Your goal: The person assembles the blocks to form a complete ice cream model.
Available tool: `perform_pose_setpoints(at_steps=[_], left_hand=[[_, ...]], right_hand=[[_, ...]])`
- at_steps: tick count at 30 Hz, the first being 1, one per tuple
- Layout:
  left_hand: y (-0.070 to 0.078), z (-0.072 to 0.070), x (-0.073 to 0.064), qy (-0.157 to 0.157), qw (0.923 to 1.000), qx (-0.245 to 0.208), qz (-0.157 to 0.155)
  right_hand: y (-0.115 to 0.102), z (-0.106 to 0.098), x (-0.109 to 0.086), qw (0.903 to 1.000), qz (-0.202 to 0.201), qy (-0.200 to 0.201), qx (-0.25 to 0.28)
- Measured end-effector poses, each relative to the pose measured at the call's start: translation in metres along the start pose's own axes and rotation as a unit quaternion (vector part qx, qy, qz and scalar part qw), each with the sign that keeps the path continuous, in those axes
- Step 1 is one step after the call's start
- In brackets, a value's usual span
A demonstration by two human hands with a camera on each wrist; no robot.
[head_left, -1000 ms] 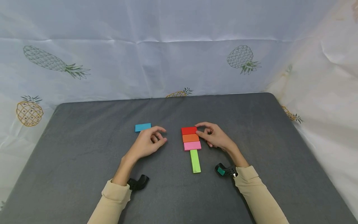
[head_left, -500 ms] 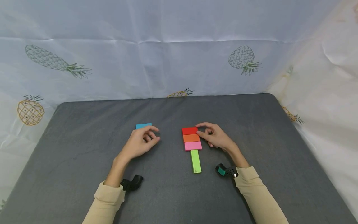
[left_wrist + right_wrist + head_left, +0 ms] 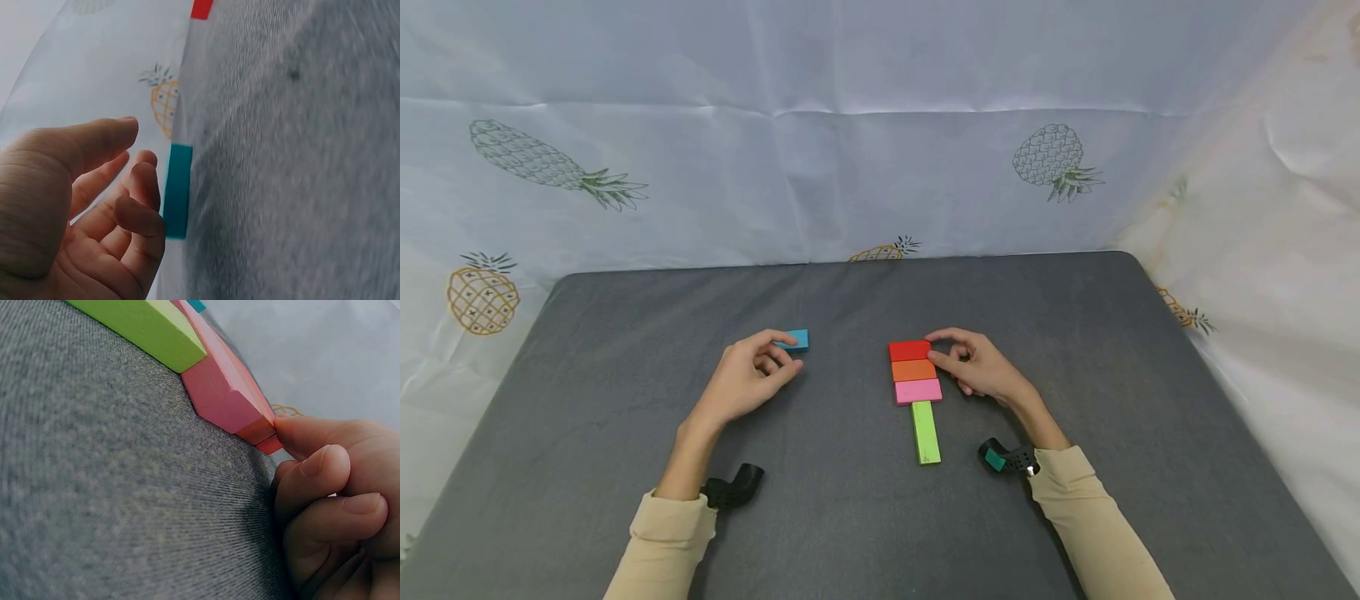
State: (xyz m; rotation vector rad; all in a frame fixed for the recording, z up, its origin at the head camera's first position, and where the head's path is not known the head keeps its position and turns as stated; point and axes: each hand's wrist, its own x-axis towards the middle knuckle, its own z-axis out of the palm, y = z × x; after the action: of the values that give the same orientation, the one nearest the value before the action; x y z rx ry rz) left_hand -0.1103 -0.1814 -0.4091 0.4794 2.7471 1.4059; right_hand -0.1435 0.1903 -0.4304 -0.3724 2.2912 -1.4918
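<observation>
My left hand [image 3: 747,372] is by a blue block [image 3: 801,337] that lies flat. Its forefinger covers part of the block in the head view. In the left wrist view the thumb stands apart from the curved fingers, with the blue block [image 3: 178,190] beyond them. My right hand [image 3: 977,360] has thumb and forefinger on the right end of a red block [image 3: 908,351], its other fingers curled. Nearer than the red block lie an orange block [image 3: 913,371] and a pink block [image 3: 917,392], side by side. A green block [image 3: 927,433] extends lengthwise from the pink one.
The blocks lie on a grey cloth-covered table [image 3: 850,517]. A white curtain [image 3: 700,183] printed with pineapples hangs behind it and along the right. Each wrist wears a black camera mount, such as the left mount [image 3: 733,487].
My left hand has moved left, from in front of the blue block's right end to its left side, so its right end now shows. The right hand and the row of blocks stay still.
</observation>
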Motion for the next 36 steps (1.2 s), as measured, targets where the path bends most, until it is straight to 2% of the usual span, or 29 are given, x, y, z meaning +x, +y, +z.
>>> perform_pose_setpoints(at_steps=[7,21,36], left_hand=[[-0.007,-0.008,-0.001,0.003,0.9998,0.008,-0.02],[-0.021,-0.016,-0.002,0.02,0.9993,0.014,-0.026],[-0.028,-0.019,-0.001,0.005,0.998,0.012,-0.062]], right_hand=[[-0.001,-0.001,0.0,1.0,0.001,0.001,-0.001],[-0.001,-0.001,0.001,1.0,0.004,0.0,0.003],[0.001,0.0,0.001,1.0,0.005,0.0,0.003]])
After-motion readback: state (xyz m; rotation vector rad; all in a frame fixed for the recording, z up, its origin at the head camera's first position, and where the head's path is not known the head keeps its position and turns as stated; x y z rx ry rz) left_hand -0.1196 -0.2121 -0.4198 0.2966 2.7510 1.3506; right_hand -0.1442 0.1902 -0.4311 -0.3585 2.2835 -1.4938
